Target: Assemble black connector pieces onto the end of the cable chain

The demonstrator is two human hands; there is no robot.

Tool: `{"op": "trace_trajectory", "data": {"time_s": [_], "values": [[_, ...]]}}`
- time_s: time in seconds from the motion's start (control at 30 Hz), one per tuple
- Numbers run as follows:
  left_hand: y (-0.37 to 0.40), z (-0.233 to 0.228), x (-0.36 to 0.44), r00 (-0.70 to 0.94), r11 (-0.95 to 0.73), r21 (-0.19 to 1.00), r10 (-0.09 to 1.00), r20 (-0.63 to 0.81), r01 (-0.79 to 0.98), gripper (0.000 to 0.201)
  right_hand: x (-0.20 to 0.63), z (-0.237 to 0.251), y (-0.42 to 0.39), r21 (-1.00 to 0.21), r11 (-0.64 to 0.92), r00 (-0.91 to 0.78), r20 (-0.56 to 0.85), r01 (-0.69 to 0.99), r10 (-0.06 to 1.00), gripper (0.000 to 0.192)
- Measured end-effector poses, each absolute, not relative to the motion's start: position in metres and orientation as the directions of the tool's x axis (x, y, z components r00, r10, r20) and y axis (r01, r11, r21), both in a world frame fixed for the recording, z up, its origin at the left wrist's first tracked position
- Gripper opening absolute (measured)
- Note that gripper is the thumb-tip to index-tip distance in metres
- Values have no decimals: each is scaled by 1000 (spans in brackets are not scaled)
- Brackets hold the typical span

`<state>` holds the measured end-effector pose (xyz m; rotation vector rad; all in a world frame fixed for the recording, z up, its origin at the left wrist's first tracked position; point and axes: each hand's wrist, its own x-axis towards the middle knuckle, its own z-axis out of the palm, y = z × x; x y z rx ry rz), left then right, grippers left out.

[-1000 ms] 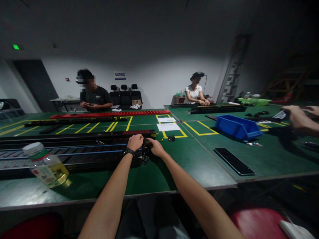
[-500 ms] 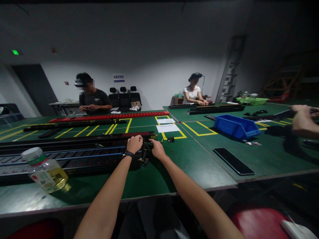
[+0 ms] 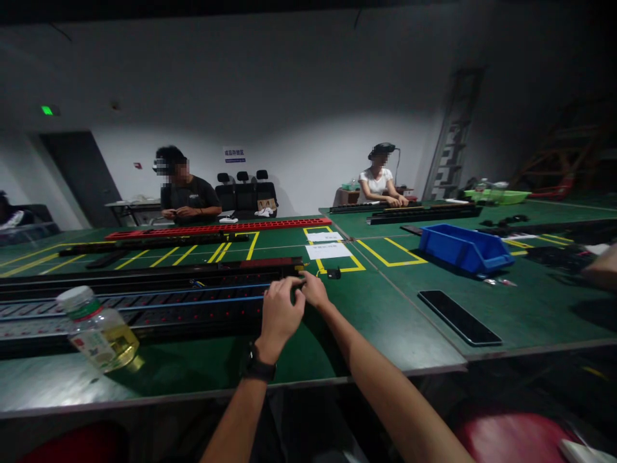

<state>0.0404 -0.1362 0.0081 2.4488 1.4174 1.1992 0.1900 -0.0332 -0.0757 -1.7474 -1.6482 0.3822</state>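
Observation:
A long black tray-like assembly (image 3: 193,314), with blue strips and rows of red dots, lies on the green table in front of me. At its right end is my left hand (image 3: 282,312), fingers bent and a dark watch on the wrist. My right hand (image 3: 314,290) meets it from the right, its curled fingertips close to the left fingertips. Whatever sits between the fingers is hidden behind the left hand. Just beyond runs a long black rail (image 3: 226,267). A small black part (image 3: 333,274) with a yellow wire lies right of the hands.
A drink bottle (image 3: 99,331) stands at the near left. To the right are a phone (image 3: 457,316) and a blue bin (image 3: 465,249). White paper sheets (image 3: 329,251) and a red rail (image 3: 216,227) lie farther back. Two people work across the table; another person's arm (image 3: 602,267) shows at right.
My left hand has come toward me and turned, now covering the dark bracket-like piece seen at the assembly's end. My right fingers have curled in. The arm at far right has drawn back.

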Motion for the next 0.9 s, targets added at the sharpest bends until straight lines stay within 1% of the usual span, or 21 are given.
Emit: {"op": "trace_trajectory", "data": {"time_s": [0.1,0.2,0.23,0.27,0.33,0.4,0.53,0.7,0.9], "values": [[-185,-20,26,463,-670,311,711,529,674,25,194,-75,-31,-717,35,181,222,696,958,61],[-212,-42,7,587,-730,187,651,480,657,28,194,-74,-31,-724,37,189,228,689,955,61],[-217,-47,1,625,-752,130,620,475,647,32,193,-74,-32,-721,38,190,233,692,954,61],[-221,-52,-4,659,-767,73,592,464,638,41,193,-74,-32,-718,39,191,237,695,952,60],[-227,-61,-9,738,-802,-41,527,422,596,63,192,-74,-33,-715,41,193,243,698,951,59],[-233,-71,-8,759,-802,-104,505,411,589,73,192,-74,-34,-714,41,192,243,699,951,58],[-244,-95,5,679,-726,-134,540,497,675,71,192,-74,-35,-700,51,174,247,713,953,55],[-252,-112,19,556,-636,-90,587,588,766,75,191,-76,-35,-667,65,157,268,742,950,51],[-251,-117,21,528,-630,-69,581,619,774,74,191,-76,-36,-646,82,140,285,759,948,52]]}}
